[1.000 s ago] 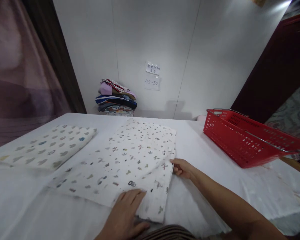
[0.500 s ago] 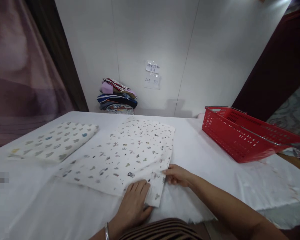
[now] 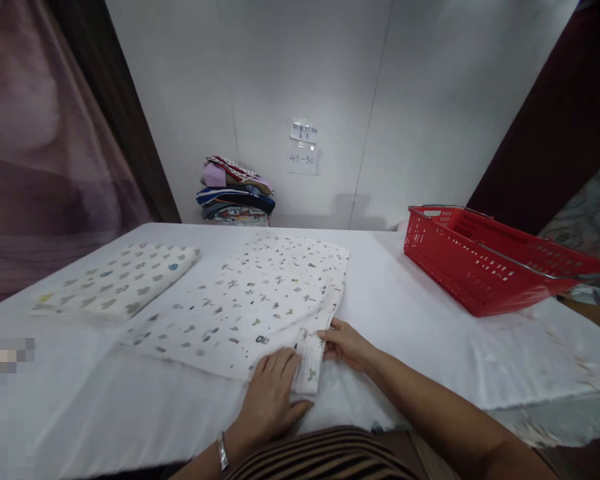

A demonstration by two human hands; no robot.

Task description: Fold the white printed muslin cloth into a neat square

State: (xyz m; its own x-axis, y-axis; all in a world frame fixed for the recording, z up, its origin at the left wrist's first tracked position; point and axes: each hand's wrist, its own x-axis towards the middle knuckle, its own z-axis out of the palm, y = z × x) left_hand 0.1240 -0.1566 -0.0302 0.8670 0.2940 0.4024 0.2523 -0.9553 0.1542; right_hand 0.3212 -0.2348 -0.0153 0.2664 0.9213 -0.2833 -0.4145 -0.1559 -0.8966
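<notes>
A thin white cloth (image 3: 250, 300) printed with small leaves and palm trees lies spread over the table in front of me. My left hand (image 3: 273, 387) rests flat on its near edge, fingers stretched out and the thumb apart. On the cloth's right edge, my right hand (image 3: 345, 343) pinches the fabric between thumb and fingers. A narrow strip there is turned over, with a palm-tree print showing on it. Farther left lies a folded cream cloth (image 3: 120, 277) with grey cloud-like shapes, touched by neither hand.
A red plastic basket (image 3: 480, 267) with metal handles stands at the right of the white-covered table (image 3: 395, 287). Against the back wall is a stack of folded fabrics (image 3: 236, 193). Two paper signs (image 3: 303, 147) hang above. A curtain (image 3: 45, 167) borders the left side.
My right hand has moved slightly leftward and away from me with the pinched edge, and a strip of the cloth is now turned over. My left hand stays nearly in place.
</notes>
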